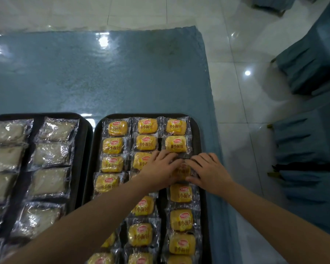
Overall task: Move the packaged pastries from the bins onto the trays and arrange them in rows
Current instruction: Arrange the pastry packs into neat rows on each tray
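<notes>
Blue table (103, 73): two trays (88, 149), two hands (183, 168) pressing one pastry (181, 171).

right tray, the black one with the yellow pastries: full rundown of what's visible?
The right tray is black, looks like plastic, with a raised rim and rounded corners, lying flat on the blue tablecloth near its right edge, beside a second black tray. It holds yellow packaged pastries in three columns. The left hand and right hand press on one pastry in the right column. Its near end is cut off.

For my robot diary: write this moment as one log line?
step: placing | left hand + right hand: on yellow pastry | right tray: nearly full
</notes>
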A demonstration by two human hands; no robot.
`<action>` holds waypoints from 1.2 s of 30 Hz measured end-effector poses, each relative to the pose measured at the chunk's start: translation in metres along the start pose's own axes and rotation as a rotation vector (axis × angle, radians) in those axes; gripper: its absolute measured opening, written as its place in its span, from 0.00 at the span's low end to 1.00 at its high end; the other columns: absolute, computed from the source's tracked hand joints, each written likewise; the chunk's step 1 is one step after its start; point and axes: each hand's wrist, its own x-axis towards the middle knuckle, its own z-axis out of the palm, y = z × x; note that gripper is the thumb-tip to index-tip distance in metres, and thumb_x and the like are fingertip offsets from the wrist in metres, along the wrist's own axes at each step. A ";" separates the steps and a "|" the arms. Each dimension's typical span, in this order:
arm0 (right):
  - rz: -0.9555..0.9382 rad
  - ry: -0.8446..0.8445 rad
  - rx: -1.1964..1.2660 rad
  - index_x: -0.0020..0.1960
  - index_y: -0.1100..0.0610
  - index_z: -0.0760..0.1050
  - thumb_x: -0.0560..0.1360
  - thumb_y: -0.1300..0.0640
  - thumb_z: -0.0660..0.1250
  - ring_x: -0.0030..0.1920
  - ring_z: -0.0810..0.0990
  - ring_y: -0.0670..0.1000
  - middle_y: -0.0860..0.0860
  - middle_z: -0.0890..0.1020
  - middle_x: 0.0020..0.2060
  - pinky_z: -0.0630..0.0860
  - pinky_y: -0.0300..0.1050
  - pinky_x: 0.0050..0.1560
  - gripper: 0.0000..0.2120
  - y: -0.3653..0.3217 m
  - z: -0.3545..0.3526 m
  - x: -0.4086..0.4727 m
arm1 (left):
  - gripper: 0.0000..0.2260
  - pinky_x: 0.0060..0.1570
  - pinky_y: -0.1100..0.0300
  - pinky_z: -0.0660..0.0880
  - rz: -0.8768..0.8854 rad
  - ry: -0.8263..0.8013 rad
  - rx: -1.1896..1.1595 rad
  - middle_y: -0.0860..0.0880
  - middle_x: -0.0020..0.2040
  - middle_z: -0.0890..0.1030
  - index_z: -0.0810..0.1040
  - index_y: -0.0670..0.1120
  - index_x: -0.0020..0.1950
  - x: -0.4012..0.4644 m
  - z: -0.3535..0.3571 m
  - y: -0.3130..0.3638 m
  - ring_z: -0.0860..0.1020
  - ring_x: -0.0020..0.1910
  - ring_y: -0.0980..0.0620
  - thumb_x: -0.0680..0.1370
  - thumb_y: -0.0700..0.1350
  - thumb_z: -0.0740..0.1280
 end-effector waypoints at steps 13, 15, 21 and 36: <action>0.034 0.004 -0.036 0.66 0.53 0.73 0.71 0.44 0.73 0.61 0.74 0.56 0.52 0.78 0.59 0.67 0.56 0.64 0.27 -0.021 -0.001 0.018 | 0.23 0.68 0.45 0.58 -0.216 0.152 0.002 0.47 0.73 0.65 0.64 0.51 0.72 -0.020 0.019 0.017 0.63 0.70 0.40 0.79 0.54 0.65; 0.045 -0.009 -0.041 0.65 0.53 0.74 0.72 0.43 0.72 0.61 0.74 0.56 0.52 0.78 0.60 0.67 0.56 0.64 0.25 -0.020 -0.001 0.021 | 0.22 0.68 0.45 0.58 -0.230 0.144 0.010 0.48 0.73 0.65 0.66 0.51 0.71 -0.018 0.018 0.015 0.63 0.69 0.40 0.79 0.55 0.65; 0.098 -0.023 -0.030 0.66 0.50 0.76 0.73 0.44 0.73 0.62 0.74 0.58 0.53 0.77 0.62 0.67 0.58 0.65 0.24 -0.020 0.002 0.020 | 0.22 0.67 0.43 0.59 -0.240 0.100 0.056 0.48 0.73 0.71 0.71 0.52 0.71 -0.018 0.023 0.009 0.62 0.69 0.41 0.79 0.58 0.66; 0.054 -0.057 0.088 0.65 0.49 0.75 0.75 0.33 0.60 0.59 0.74 0.51 0.46 0.80 0.59 0.64 0.48 0.58 0.26 -0.040 0.011 -0.057 | 0.23 0.73 0.41 0.57 -0.115 0.037 -0.004 0.46 0.75 0.66 0.63 0.53 0.75 -0.073 0.037 0.051 0.61 0.73 0.40 0.81 0.59 0.59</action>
